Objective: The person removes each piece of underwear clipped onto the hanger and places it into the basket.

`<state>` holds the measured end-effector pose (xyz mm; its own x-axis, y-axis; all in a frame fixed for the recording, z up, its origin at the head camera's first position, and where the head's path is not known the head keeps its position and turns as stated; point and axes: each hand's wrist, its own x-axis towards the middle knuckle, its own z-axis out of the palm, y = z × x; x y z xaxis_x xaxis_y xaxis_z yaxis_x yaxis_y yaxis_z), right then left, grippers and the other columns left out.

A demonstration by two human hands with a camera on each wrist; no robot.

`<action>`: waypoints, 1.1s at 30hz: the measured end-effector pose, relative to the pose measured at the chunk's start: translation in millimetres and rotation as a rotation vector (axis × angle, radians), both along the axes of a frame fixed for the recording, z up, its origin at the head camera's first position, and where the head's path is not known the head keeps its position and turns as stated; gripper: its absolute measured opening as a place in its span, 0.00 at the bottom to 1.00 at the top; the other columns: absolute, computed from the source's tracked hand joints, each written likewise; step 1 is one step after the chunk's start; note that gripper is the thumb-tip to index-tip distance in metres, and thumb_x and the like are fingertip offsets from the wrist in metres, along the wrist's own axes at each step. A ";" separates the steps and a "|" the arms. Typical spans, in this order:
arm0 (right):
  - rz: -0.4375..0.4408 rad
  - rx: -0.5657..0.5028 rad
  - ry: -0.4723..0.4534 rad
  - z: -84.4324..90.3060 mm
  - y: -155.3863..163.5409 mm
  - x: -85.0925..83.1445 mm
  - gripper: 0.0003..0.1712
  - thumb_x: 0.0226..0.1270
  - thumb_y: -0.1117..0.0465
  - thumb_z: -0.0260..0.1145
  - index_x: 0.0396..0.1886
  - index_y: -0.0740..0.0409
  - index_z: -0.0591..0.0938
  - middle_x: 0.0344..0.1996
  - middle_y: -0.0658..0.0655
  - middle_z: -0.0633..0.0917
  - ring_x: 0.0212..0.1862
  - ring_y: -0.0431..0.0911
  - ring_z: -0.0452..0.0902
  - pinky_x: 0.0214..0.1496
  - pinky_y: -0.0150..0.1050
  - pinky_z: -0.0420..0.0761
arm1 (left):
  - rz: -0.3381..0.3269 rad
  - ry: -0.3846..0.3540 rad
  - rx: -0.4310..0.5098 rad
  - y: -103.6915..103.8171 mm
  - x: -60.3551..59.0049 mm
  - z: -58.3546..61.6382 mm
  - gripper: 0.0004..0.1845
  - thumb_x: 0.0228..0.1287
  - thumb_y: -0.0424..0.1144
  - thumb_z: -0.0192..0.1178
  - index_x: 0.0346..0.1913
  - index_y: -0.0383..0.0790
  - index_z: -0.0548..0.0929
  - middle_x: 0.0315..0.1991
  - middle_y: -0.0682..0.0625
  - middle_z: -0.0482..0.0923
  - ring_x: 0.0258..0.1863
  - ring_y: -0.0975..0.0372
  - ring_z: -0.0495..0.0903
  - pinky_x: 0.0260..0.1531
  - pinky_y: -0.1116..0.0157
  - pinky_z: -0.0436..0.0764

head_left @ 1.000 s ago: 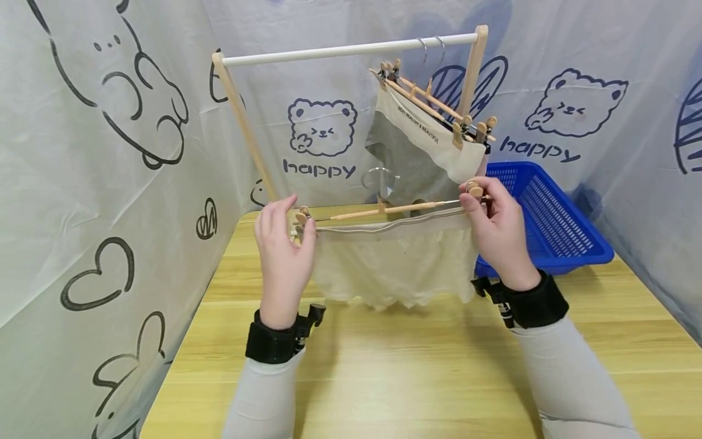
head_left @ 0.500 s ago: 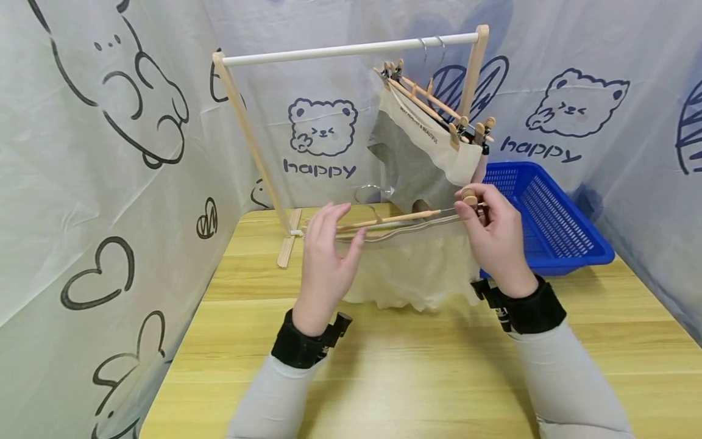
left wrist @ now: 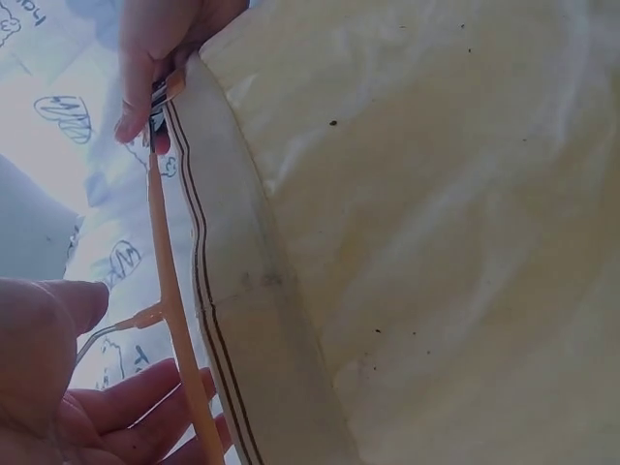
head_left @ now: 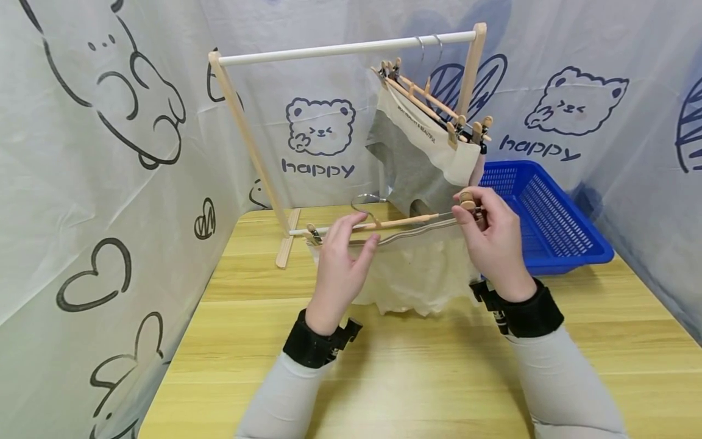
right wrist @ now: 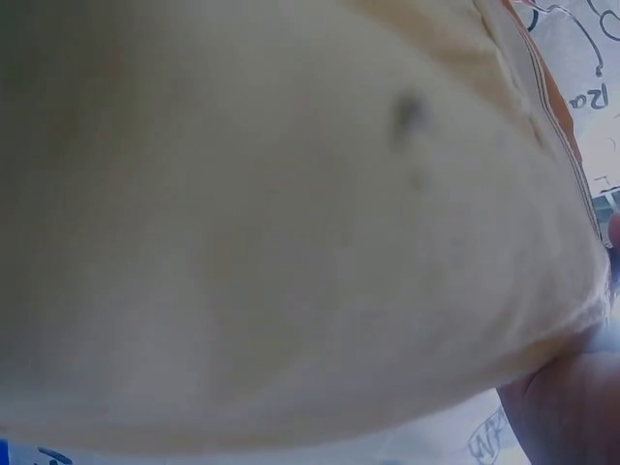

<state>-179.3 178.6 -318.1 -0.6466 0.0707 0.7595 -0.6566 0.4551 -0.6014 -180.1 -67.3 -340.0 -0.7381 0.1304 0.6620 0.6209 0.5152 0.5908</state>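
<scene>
A wooden clip hanger (head_left: 403,222) with a wire hook carries a cream garment (head_left: 417,268) along its waistband, which has dark stripes in the left wrist view. My right hand (head_left: 493,238) pinches the clip (head_left: 467,200) at the hanger's right end. My left hand (head_left: 342,268) is at the left half of the bar, thumb and fingers spread apart. In the left wrist view the fingers of my left hand (left wrist: 126,417) lie behind the bar and the thumb stands off it. The left clip (head_left: 314,233) sticks out beyond this hand. Cream cloth (right wrist: 291,242) fills most of the right wrist view.
Behind stands a rack with a white rail (head_left: 340,52) and wooden legs. Two clip hangers hang at its right end, bearing a grey and white garment (head_left: 411,152) with lettering. A blue basket (head_left: 565,225) is at the back right of the wooden table (head_left: 428,378).
My left hand has left the left clip and moved right to the hanger's bar near the hook. The hanger's left end has dipped slightly. My right hand keeps its pinch on the right clip.
</scene>
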 end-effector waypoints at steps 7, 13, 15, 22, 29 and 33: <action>0.001 0.047 0.025 -4.0 -3.0 0.3 0.14 0.76 0.60 0.65 0.51 0.67 0.82 0.34 0.49 0.76 0.30 0.34 0.65 0.32 0.25 0.64 | -0.025 -0.012 0.013 1.9 -3.1 -3.2 0.20 0.74 0.42 0.62 0.60 0.33 0.79 0.60 0.42 0.81 0.62 0.50 0.79 0.67 0.52 0.73; 0.017 0.072 0.058 -5.3 -4.4 0.4 0.18 0.77 0.55 0.65 0.50 0.68 0.82 0.33 0.54 0.76 0.30 0.34 0.64 0.32 0.26 0.63 | -0.035 -0.031 0.014 2.6 -4.2 -4.6 0.15 0.74 0.41 0.63 0.54 0.34 0.82 0.56 0.43 0.84 0.57 0.51 0.82 0.63 0.53 0.77; 0.023 0.077 0.064 -5.6 -5.0 0.2 0.17 0.76 0.57 0.65 0.50 0.69 0.82 0.33 0.55 0.77 0.30 0.34 0.64 0.32 0.26 0.64 | -0.037 -0.034 0.010 2.8 -4.6 -4.8 0.13 0.74 0.40 0.63 0.53 0.34 0.83 0.54 0.43 0.85 0.56 0.51 0.82 0.63 0.53 0.78; 0.035 0.118 0.083 -5.3 -6.9 0.1 0.21 0.77 0.51 0.63 0.51 0.67 0.82 0.34 0.58 0.80 0.31 0.33 0.65 0.34 0.25 0.64 | -0.023 -0.075 -0.010 2.7 -3.6 -6.1 0.11 0.74 0.40 0.62 0.50 0.36 0.85 0.50 0.43 0.86 0.52 0.51 0.83 0.55 0.54 0.81; 0.047 0.153 0.098 -5.3 -7.0 0.7 0.16 0.75 0.57 0.65 0.52 0.66 0.82 0.36 0.59 0.81 0.32 0.33 0.66 0.35 0.26 0.66 | -0.035 -0.106 -0.027 2.9 -4.9 -6.5 0.10 0.76 0.39 0.60 0.48 0.36 0.87 0.47 0.44 0.87 0.45 0.54 0.84 0.47 0.55 0.82; 0.054 0.181 0.097 -3.7 -5.9 0.6 0.13 0.72 0.65 0.67 0.52 0.67 0.81 0.38 0.60 0.81 0.33 0.34 0.66 0.35 0.27 0.66 | -0.035 -0.119 -0.036 3.0 -6.6 -7.8 0.09 0.75 0.38 0.61 0.47 0.36 0.87 0.45 0.45 0.88 0.42 0.55 0.84 0.43 0.57 0.82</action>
